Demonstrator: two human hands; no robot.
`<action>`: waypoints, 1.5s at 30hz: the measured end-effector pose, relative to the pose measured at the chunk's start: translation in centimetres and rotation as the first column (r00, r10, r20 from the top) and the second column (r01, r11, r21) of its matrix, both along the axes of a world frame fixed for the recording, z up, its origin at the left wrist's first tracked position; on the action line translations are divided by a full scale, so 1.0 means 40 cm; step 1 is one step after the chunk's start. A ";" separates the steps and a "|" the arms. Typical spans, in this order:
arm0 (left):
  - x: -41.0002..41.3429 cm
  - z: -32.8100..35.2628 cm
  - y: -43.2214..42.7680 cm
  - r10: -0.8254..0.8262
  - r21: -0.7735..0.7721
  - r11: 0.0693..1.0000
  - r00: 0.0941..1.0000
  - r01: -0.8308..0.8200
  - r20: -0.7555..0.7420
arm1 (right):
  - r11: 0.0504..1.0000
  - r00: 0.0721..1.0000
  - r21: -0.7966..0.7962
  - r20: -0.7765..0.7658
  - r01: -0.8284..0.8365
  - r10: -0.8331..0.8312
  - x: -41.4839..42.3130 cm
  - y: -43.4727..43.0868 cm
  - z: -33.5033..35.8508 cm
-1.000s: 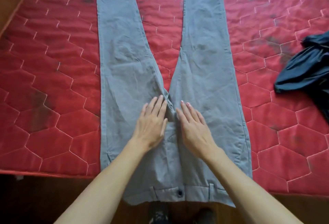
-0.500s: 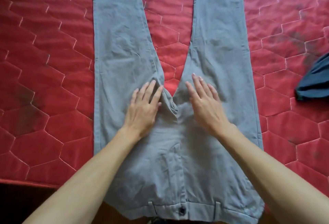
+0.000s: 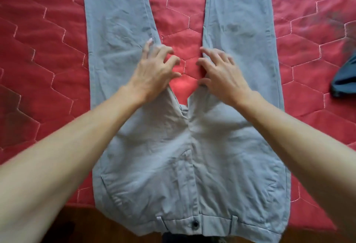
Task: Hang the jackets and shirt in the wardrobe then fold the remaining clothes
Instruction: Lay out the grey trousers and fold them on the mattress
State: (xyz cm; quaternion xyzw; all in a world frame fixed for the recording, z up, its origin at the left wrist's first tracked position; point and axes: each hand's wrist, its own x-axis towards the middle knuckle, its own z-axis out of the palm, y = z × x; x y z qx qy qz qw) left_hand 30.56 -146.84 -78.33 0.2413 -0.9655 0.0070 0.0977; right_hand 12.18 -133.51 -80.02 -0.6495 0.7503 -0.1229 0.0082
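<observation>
Grey trousers lie flat, front up, on a red quilted bedspread, with the waistband and its dark button at the near edge and the legs spread away from me. My left hand sits on the inner edge of the left leg just above the crotch, its fingers curled over the seam. My right hand mirrors it on the right leg's inner edge, fingers likewise curled round the fabric. The leg ends are out of view at the top.
A dark blue garment lies crumpled at the right edge of the bed. Brown wooden floor shows below the bed's near edge, where the trousers' waistband hangs slightly over.
Both hands slid forward from the crotch onto the inner leg edges and went from flat to curled fingers. The gap between the legs widened, and the view moved closer.
</observation>
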 end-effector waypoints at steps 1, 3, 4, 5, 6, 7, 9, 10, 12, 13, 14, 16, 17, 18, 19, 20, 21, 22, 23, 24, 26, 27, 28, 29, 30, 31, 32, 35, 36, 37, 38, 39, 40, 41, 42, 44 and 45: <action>0.000 -0.018 0.046 0.102 0.016 0.995 0.990 -0.101 -0.094 | 0.994 0.995 -0.052 0.035 0.091 -0.089 0.027 0.025 -0.011; 0.028 -0.055 0.174 0.288 0.166 0.952 0.939 -0.259 -0.189 | 0.968 0.967 -0.062 0.101 0.242 -0.235 0.091 0.110 -0.039; 0.053 -0.075 0.248 0.338 0.233 0.925 0.931 -0.301 -0.136 | 0.961 0.954 0.013 0.118 0.277 -0.276 0.126 0.168 -0.057; 0.085 -0.098 0.317 0.344 0.271 0.908 0.938 -0.319 -0.049 | 0.952 0.947 0.104 0.113 0.289 -0.300 0.158 0.227 -0.073; 0.118 -0.117 0.371 0.337 0.279 0.901 0.941 -0.332 0.030 | 0.940 0.946 0.177 0.096 0.291 -0.311 0.186 0.283 -0.082; 0.143 -0.131 0.402 0.352 0.276 0.891 0.932 -0.362 0.085 | 0.928 0.945 0.228 0.079 0.293 -0.318 0.205 0.332 -0.086; 0.172 -0.137 0.423 0.388 0.272 0.868 0.909 -0.415 0.149 | 0.916 0.949 0.289 0.066 0.278 -0.309 0.229 0.408 -0.084; 0.187 -0.128 0.430 0.384 0.272 0.866 0.906 -0.420 0.178 | 0.910 0.949 0.311 0.070 0.274 -0.309 0.239 0.446 -0.074; 0.239 -0.115 0.456 0.384 0.264 0.860 0.894 -0.437 0.230 | 0.889 0.933 0.343 0.082 0.304 -0.351 0.255 0.531 -0.055; 0.275 -0.109 0.479 0.403 0.261 0.848 0.880 -0.462 0.250 | 0.871 0.916 0.356 0.085 0.339 -0.392 0.266 0.578 -0.047; 0.312 -0.102 0.502 0.423 0.258 0.833 0.864 -0.490 0.273 | 0.852 0.901 0.369 0.076 0.372 -0.426 0.277 0.623 -0.040; 0.391 -0.084 0.559 0.438 0.253 0.813 0.837 -0.525 0.329 | 0.820 0.876 0.388 0.060 0.421 -0.478 0.303 0.712 -0.021; 0.422 -0.084 0.581 0.438 0.251 0.807 0.827 -0.534 0.353 | 0.802 0.860 0.398 0.060 0.446 -0.507 0.313 0.746 -0.018; 0.446 -0.080 0.603 0.441 0.243 0.802 0.815 -0.546 0.377 | 0.774 0.832 0.410 0.059 0.484 -0.551 0.323 0.778 -0.007; 0.464 -0.073 0.625 0.467 0.239 0.779 0.791 -0.579 0.396 | 0.735 0.788 0.420 0.069 0.533 -0.611 0.332 0.805 0.007; 0.479 -0.064 0.647 0.526 0.250 0.721 0.745 -0.646 0.411 | 0.687 0.729 0.427 0.090 0.587 -0.679 0.340 0.829 0.021; 0.491 -0.053 0.670 0.612 0.271 0.623 0.672 -0.734 0.417 | 0.634 0.652 0.432 0.128 0.641 -0.747 0.347 0.849 0.036; 0.499 -0.043 0.692 0.710 0.307 0.492 0.580 -0.814 0.400 | 0.580 0.566 0.437 0.177 0.688 -0.805 0.352 0.863 0.052; 0.507 -0.035 0.708 0.797 0.366 0.353 0.482 -0.861 0.363 | 0.533 0.471 0.455 0.252 0.714 -0.846 0.355 0.873 0.068; 0.512 -0.025 0.721 0.857 0.437 0.252 0.409 -0.863 0.313 | 0.491 0.359 0.490 0.342 0.720 -0.868 0.354 0.878 0.087; 0.519 0.005 0.728 0.923 0.572 0.161 0.327 -0.804 0.201 | 0.430 0.124 0.606 0.479 0.669 -0.869 0.346 0.881 0.123; 0.525 0.018 0.721 0.945 0.619 0.104 0.271 -0.779 0.183 | 0.427 0.076 0.651 0.494 0.628 -0.866 0.341 0.882 0.135; 0.531 0.030 0.711 0.957 0.654 0.017 0.202 -0.756 0.208 | 0.436 0.088 0.666 0.489 0.605 -0.868 0.334 0.884 0.143; 0.543 0.032 0.700 0.952 0.687 -0.089 0.141 -0.721 0.271 | 0.445 0.111 0.665 0.482 0.600 -0.869 0.329 0.886 0.145; 0.558 0.028 0.689 0.927 0.697 -0.190 0.108 -0.692 0.360 | 0.452 0.135 0.656 0.475 0.605 -0.870 0.322 0.885 0.147; 0.576 0.025 0.681 0.892 0.692 -0.260 0.107 -0.674 0.440 | 0.458 0.150 0.647 0.473 0.610 -0.868 0.315 0.881 0.150; 0.599 0.014 0.672 0.862 0.691 -0.297 0.127 -0.659 0.491 | 0.468 0.148 0.644 0.487 0.605 -0.861 0.309 0.874 0.152; 0.650 0.000 0.651 0.815 0.770 -0.361 0.224 -0.526 0.535 | 0.536 0.093 0.661 0.581 0.526 -0.808 0.309 0.831 0.186; 0.661 0.002 0.644 0.816 0.805 -0.373 0.250 -0.461 0.521 | 0.575 0.109 0.640 0.615 0.509 -0.781 0.319 0.815 0.202; 0.672 0.006 0.637 0.818 0.830 -0.371 0.277 -0.417 0.504 | 0.609 0.136 0.612 0.640 0.504 -0.756 0.330 0.803 0.213; 0.678 0.013 0.633 0.816 0.850 -0.362 0.310 -0.384 0.487 | 0.632 0.154 0.585 0.661 0.508 -0.735 0.344 0.790 0.221; 0.682 0.022 0.634 0.808 0.863 -0.352 0.349 -0.363 0.476 | 0.641 0.157 0.563 0.675 0.522 -0.721 0.365 0.776 0.236; 0.685 0.034 0.639 0.804 0.869 -0.339 0.369 -0.360 0.466 | 0.638 0.161 0.537 0.683 0.552 -0.713 0.391 0.759 0.254; 0.691 0.041 0.647 0.804 0.878 -0.334 0.382 -0.342 0.455 | 0.630 0.163 0.510 0.688 0.586 -0.707 0.421 0.739 0.272; 0.697 0.050 0.654 0.800 0.885 -0.343 0.396 -0.315 0.451 | 0.627 0.156 0.491 0.699 0.606 -0.698 0.455 0.717 0.289; 0.711 0.069 0.668 0.785 0.891 -0.358 0.425 -0.281 0.450 | 0.669 0.170 0.448 0.743 0.593 -0.648 0.532 0.656 0.325; 0.720 0.074 0.676 0.774 0.890 -0.358 0.444 -0.282 0.452 | 0.713 0.205 0.412 0.768 0.568 -0.607 0.570 0.624 0.336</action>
